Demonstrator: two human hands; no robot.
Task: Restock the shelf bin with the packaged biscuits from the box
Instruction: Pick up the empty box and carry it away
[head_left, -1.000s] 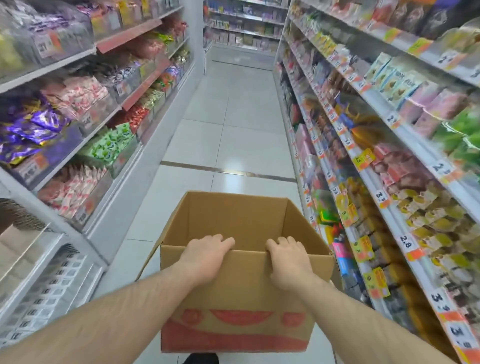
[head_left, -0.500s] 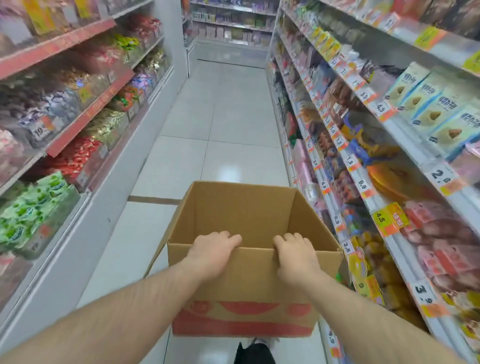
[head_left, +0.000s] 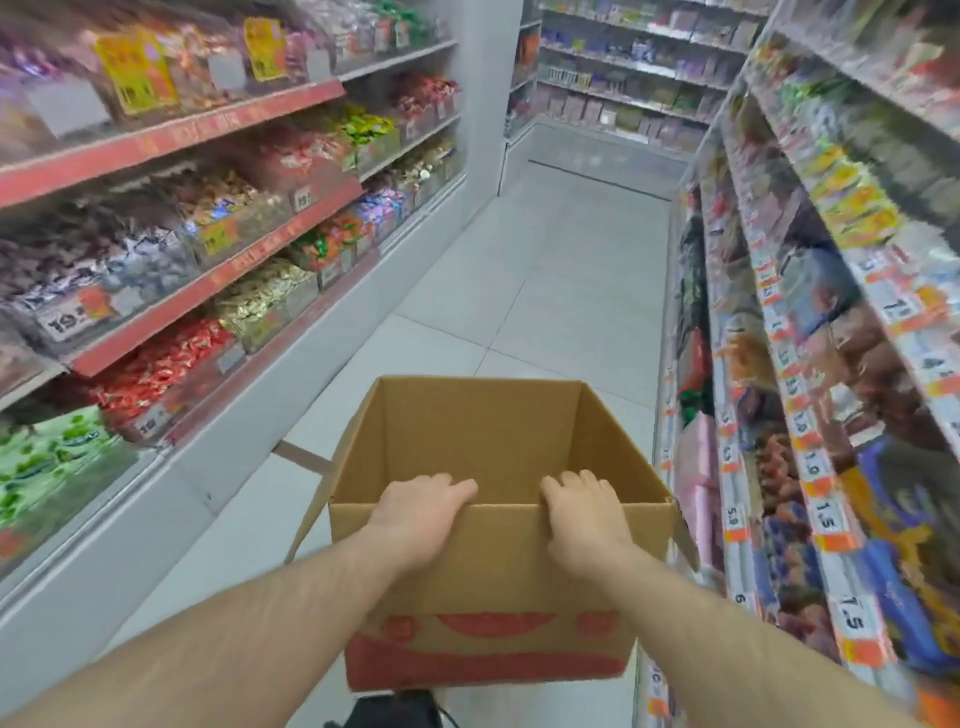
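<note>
An open brown cardboard box (head_left: 483, 577) with red print low on its near side is carried in front of me, above the aisle floor. My left hand (head_left: 418, 512) grips the near rim, fingers curled over the edge into the box. My right hand (head_left: 584, 514) grips the same rim a little to the right. The inner walls of the box show bare cardboard; its bottom and any packets inside are hidden behind the near wall. No biscuit packet or particular shelf bin can be told apart in the blurred shelves.
Shelves line both sides of a narrow aisle. On the left are clear bins of wrapped sweets (head_left: 156, 364) on red-edged shelves. Packaged snacks and price tags (head_left: 826, 512) fill the right shelving, close to the box. The grey tiled floor (head_left: 545, 291) runs ahead to a far shelf (head_left: 623, 88).
I have walked forward along the aisle; shelves slid past on both sides and the far shelf is closer. Both hands keep the same grip on the box rim.
</note>
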